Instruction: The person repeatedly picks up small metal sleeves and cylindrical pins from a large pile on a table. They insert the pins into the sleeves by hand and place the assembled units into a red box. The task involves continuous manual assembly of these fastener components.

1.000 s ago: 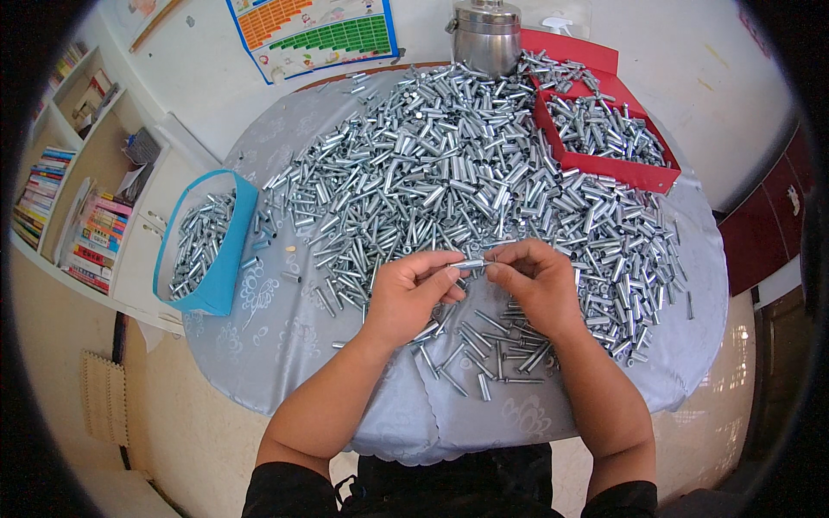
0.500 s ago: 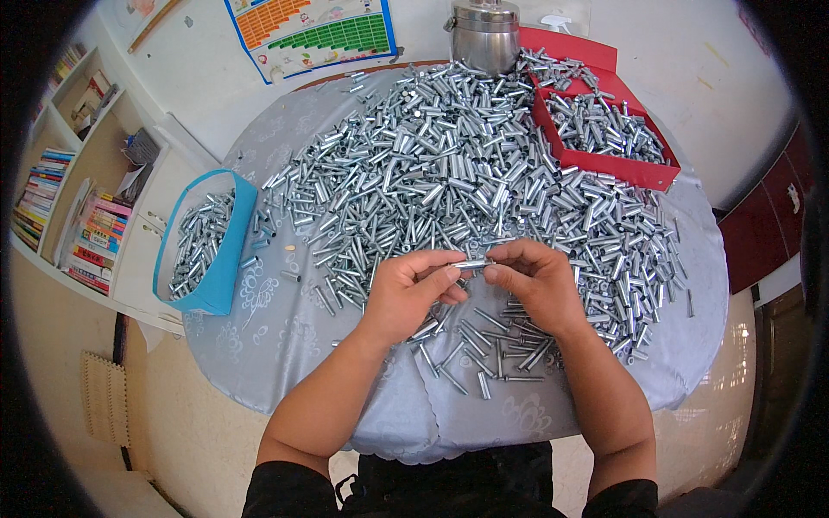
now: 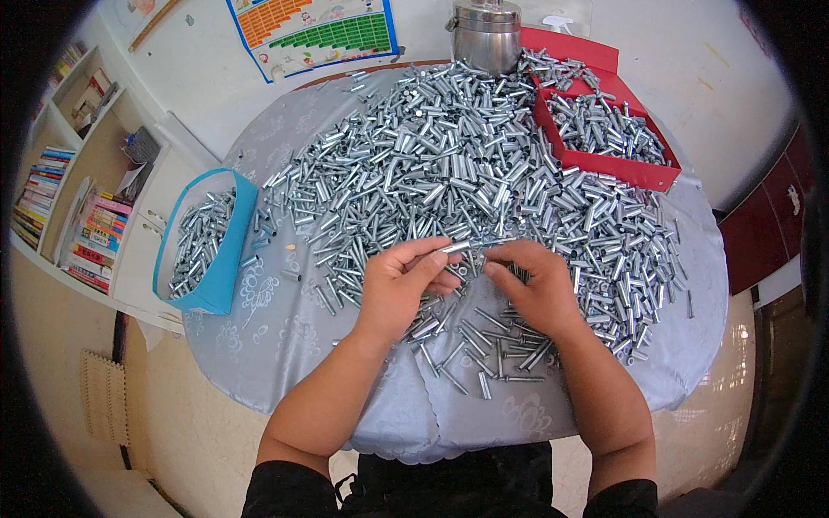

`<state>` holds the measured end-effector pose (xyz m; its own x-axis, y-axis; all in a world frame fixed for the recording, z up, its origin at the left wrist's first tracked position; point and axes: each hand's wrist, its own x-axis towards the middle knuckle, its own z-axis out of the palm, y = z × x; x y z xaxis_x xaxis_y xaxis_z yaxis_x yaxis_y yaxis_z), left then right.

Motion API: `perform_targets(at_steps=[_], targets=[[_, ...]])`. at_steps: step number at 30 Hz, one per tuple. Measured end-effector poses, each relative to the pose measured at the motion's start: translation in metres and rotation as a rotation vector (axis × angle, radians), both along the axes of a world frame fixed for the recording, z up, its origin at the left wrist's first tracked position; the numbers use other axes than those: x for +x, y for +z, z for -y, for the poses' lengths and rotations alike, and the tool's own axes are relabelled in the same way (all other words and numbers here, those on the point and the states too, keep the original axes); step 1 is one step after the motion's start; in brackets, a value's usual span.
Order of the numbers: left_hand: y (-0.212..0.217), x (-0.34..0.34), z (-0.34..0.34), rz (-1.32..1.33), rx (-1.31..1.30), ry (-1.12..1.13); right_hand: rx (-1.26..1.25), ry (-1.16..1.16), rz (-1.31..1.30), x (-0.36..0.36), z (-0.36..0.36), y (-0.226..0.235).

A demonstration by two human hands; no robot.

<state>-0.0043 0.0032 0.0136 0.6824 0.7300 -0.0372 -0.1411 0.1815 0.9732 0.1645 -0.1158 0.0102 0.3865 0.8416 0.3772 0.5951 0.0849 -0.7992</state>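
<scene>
My left hand [image 3: 395,289] pinches a shiny metal sleeve [image 3: 456,247] between thumb and fingers, tilted with its right end higher. Close to that end, my right hand [image 3: 540,285] has its thumb and forefinger curled toward each other. What they hold, if anything, is too small to make out. Both hands are over the near side of a large heap of metal sleeves and bolts [image 3: 423,173]. Below and between my forearms lie several loose bolts [image 3: 475,337] and a short sleeve [image 3: 484,385].
An open blue fabric bin [image 3: 233,250] of metal pieces stands at the left. A red box [image 3: 617,168], filled with similar parts, sits at the far right beside a steel pot [image 3: 486,39]. Grey patterned cloth [image 3: 285,363] covers the round table. Bookshelves [image 3: 95,173] line the left.
The sleeve has risen slightly and tilted in my left hand. My right fingers have come away from it and sit a little apart, to its right.
</scene>
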Motion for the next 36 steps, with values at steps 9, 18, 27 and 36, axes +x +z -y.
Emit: perform_targets(at_steps=[9, 18, 27, 36], targets=[[-0.006, 0.001, -0.003, 0.041, -0.021, 0.047, -0.010, 0.153, 0.535, 0.000, 0.000, -0.002], [-0.006, 0.002, -0.002, 0.036, -0.029, 0.053, -0.087, 0.037, 0.625, 0.001, 0.000, -0.004], [-0.005, 0.001, -0.002, 0.029, -0.026, 0.047, -0.075, 0.100, 0.532, 0.003, 0.001, -0.006], [-0.004, 0.001, 0.000, 0.035, -0.040, 0.045, -0.043, 0.086, 0.569, -0.001, -0.003, -0.005]])
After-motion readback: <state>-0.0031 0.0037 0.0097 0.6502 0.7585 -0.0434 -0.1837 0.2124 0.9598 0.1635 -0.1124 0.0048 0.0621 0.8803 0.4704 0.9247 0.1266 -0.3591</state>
